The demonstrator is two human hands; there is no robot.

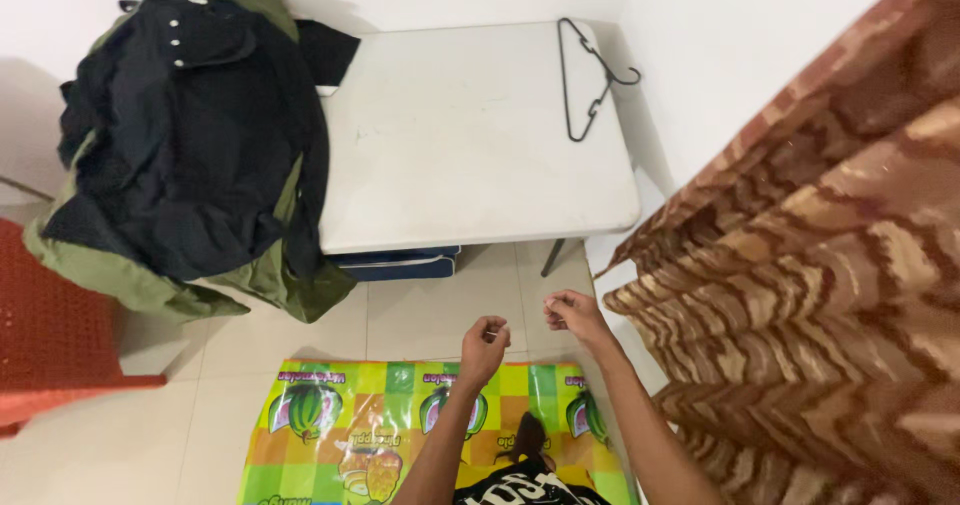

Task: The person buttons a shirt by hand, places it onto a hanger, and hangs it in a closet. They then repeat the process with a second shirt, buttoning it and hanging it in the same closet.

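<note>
My left hand and my right hand hover close together above the tiled floor, just in front of a white folding table. Fingers of both hands are curled in, thumb against fingertips; I cannot make out anything between them. A black wire hanger lies on the table's far right corner. A pile of dark navy and olive green clothes covers the table's left end and hangs over its edge.
A colourful fruit-print mat lies on the floor below my arms. An orange plastic chair stands at the left. A brown zigzag-patterned curtain fills the right side. A dark blue flat case sits under the table.
</note>
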